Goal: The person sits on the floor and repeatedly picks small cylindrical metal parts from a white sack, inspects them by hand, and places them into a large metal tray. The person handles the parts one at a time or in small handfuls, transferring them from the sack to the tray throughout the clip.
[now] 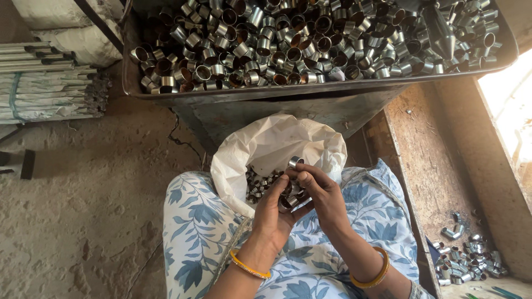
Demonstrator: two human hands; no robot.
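silver rings [310,41], white sack [260,147], blue floral-print white cloth [199,227], orange bangles [250,269].

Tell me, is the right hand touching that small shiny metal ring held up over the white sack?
Touching. The head view shows the right hand pinching the metal ring at its fingertips, with no gap.

both hands, left hand [272,213] and right hand [320,191], over white sack [266,147] of metal rings [257,185]
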